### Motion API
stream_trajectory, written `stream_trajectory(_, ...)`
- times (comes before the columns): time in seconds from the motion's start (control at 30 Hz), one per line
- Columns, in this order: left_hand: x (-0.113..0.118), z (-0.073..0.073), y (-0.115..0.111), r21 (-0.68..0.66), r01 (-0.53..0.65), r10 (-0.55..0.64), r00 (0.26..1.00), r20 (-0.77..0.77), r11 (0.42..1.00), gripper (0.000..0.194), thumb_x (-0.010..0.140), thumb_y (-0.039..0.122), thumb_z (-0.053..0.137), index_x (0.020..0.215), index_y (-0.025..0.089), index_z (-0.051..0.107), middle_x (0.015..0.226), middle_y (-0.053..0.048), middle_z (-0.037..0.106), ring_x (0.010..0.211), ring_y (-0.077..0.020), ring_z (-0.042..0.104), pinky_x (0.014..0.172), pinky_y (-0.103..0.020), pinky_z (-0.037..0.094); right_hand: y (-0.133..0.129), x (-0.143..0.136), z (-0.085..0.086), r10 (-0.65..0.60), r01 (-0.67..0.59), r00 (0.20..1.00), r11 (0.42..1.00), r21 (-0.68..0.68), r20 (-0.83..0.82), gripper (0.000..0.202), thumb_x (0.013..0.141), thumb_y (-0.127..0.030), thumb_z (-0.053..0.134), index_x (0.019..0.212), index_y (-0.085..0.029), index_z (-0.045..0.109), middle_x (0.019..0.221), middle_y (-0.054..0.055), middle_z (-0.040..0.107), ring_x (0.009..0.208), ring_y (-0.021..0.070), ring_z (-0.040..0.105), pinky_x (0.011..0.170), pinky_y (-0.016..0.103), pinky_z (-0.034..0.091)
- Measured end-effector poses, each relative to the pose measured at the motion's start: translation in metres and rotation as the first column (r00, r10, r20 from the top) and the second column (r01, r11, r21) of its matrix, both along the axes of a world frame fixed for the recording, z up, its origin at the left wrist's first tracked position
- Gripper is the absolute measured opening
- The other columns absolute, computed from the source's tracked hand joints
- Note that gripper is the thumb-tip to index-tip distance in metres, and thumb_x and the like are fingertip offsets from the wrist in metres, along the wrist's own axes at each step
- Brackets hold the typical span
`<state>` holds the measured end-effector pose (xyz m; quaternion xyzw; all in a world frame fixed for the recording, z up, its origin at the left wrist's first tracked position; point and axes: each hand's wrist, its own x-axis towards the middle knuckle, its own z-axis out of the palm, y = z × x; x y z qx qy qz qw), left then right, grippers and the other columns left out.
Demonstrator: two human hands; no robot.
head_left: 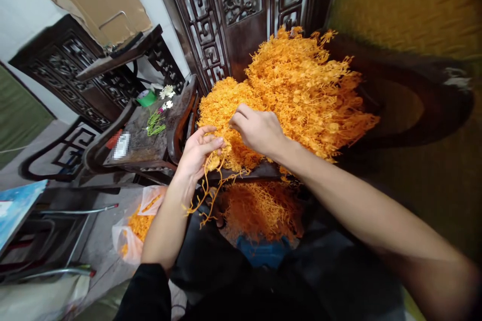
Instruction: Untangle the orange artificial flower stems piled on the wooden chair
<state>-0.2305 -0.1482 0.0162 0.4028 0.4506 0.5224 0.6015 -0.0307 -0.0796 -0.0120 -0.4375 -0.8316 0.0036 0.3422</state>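
Dangling from the left hand [196,153], orange sprig [214,162]; white packet [121,145] illegible.

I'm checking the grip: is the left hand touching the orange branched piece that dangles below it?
Touching. The head view shows the orange branched piece held against the left hand by its thumb, with strands trailing below.

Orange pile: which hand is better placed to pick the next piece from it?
Probably the right hand: it is up against the pile in this view, though whether it grips anything is unclear. The left hand, by the pile's edge, is occupied with dangling orange strands.
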Motion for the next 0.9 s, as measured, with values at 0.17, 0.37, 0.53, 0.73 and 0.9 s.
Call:
stream_trajectory(0.17,-0.011,0.003,-0.007,0.078,0.055,-0.056,0.998,0.021,0.995,0.079,0.063,0.024,0.095,0.131,0.019,0.056,0.065,0.003,0.069,0.049,-0.0092,0.062,0.048,-0.017,0.045,0.019,0.024,0.008,-0.023,-0.115,0.922,0.937,-0.330,-0.387,0.022,0.094,-0.032,0.061,0.099,-0.015,0.075,0.091,0.009,0.072,0.063,0.0145,0.059,0.061,0.032,0.045)
stream_trajectory(0.37,-0.011,-0.007,-0.005,0.028,0.224,-0.226,0.970,0.084,0.974,0.109,0.061,0.035,0.098,0.155,0.019,0.044,0.069,0.002,0.070,0.048,-0.0094,0.061,0.052,-0.021,0.050,-0.016,0.009,0.024,0.403,-0.722,0.691,0.434,-0.539,-0.600,0.040,0.089,-0.046,0.073,0.116,-0.018,0.077,0.071,0.000,0.069,0.048,0.0084,0.052,0.050,0.025,0.041)
stream_trajectory(0.53,-0.009,-0.007,-0.004,-0.008,0.258,-0.257,0.964,0.069,0.966,0.103,0.062,0.032,0.098,0.151,0.018,0.049,0.090,-0.004,0.075,0.056,-0.0097,0.065,0.054,-0.020,0.052,-0.026,-0.004,0.027,0.457,-0.811,0.583,0.375,-0.449,-0.672,0.039,0.089,-0.048,0.073,0.114,-0.019,0.076,0.082,0.001,0.072,0.053,0.0084,0.055,0.052,0.025,0.043)
stream_trajectory(0.73,-0.015,0.001,-0.010,-0.055,0.271,-0.269,0.962,0.046,0.961,0.097,0.066,0.028,0.095,0.150,0.013,0.049,0.062,0.003,0.064,0.047,-0.0088,0.058,0.048,-0.019,0.045,-0.014,0.005,0.021,0.522,-0.608,0.773,0.771,-0.189,-0.360,0.018,0.093,-0.033,0.066,0.093,-0.018,0.076,0.094,0.006,0.071,0.086,0.0176,0.065,0.083,0.033,0.049)
stream_trajectory(0.9,-0.023,0.003,-0.009,-0.006,0.134,-0.134,0.990,0.035,0.991,0.076,0.066,0.030,0.094,0.134,0.020,0.060,0.061,0.006,0.061,0.048,-0.0082,0.056,0.051,-0.020,0.047,0.011,0.027,0.005,0.082,-0.095,0.989,0.990,-0.101,-0.122,0.018,0.092,-0.024,0.061,0.094,-0.019,0.078,0.102,0.010,0.072,0.088,0.0233,0.066,0.081,0.040,0.049)
